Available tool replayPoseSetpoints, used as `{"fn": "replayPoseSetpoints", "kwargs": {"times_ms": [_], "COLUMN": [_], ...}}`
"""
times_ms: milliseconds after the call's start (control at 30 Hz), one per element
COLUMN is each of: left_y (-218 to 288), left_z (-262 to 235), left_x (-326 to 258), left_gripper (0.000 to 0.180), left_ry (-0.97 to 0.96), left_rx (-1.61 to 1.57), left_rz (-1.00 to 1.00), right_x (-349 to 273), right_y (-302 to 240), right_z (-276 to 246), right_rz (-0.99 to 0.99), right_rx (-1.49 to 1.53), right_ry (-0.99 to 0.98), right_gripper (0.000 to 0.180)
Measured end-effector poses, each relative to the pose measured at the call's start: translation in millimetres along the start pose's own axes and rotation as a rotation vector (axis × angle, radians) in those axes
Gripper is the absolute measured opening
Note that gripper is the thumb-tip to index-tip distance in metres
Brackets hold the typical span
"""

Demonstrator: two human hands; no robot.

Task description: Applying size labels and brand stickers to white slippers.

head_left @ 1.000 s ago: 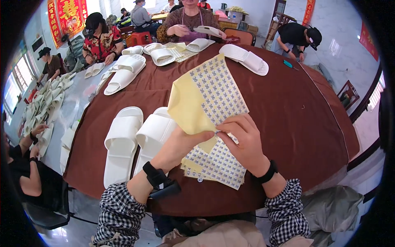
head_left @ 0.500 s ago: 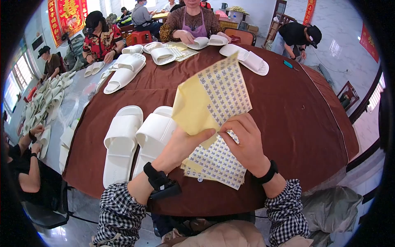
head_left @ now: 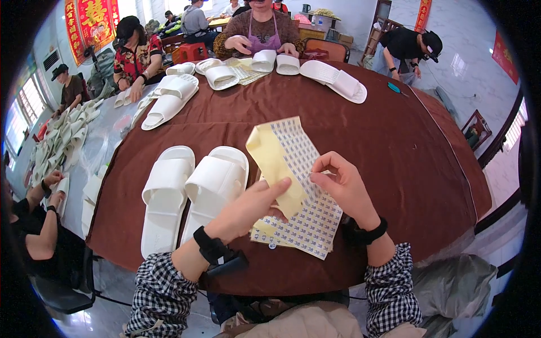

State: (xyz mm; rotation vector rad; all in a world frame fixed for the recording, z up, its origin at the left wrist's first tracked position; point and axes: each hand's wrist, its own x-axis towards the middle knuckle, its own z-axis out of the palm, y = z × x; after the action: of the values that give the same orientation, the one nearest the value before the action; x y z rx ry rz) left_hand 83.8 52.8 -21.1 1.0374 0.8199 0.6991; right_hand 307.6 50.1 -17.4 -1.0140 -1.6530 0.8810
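My left hand grips a sheet of small printed stickers, its thumb on the bare yellowish backing. The sheet stands tilted up from the table, printed rows on its right part. Just right of it, my right hand is closed in a pinch, with a tiny pale sticker at the fingertips. Below both hands lies a stack of sticker sheets, partly covered by the held sheet. A pair of white slippers rests to the left: one slipper and its mate, side by side, toes away from me.
A brown cloth covers the round table. More white slippers lie along its far edge, with a teal-handled tool at far right. Several people work around; a heap of slippers fills the grey table at left.
The held sheet has come lower and tilted back. My right hand has drawn off the sheet to the right, still pinching. Across the table, a person has let go of two slippers.
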Motion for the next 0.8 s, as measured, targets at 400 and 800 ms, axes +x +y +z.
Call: {"fn": "replayPoseSetpoints", "kwargs": {"times_ms": [400,800], "left_y": [10,-61], "left_z": [-3,-69], "left_x": [-132,-168], "left_gripper": [0.028,0.067], "left_ry": [-0.136,0.434], "left_rx": [1.102,1.595], "left_rz": [0.429,0.342], "right_x": [1,8], "right_y": [-4,-83], "right_z": [-9,60], "right_rz": [0.216,0.182], "right_rx": [-0.077,-0.149], "right_ry": [-0.32,-0.691], "right_gripper": [0.016,0.01]}}
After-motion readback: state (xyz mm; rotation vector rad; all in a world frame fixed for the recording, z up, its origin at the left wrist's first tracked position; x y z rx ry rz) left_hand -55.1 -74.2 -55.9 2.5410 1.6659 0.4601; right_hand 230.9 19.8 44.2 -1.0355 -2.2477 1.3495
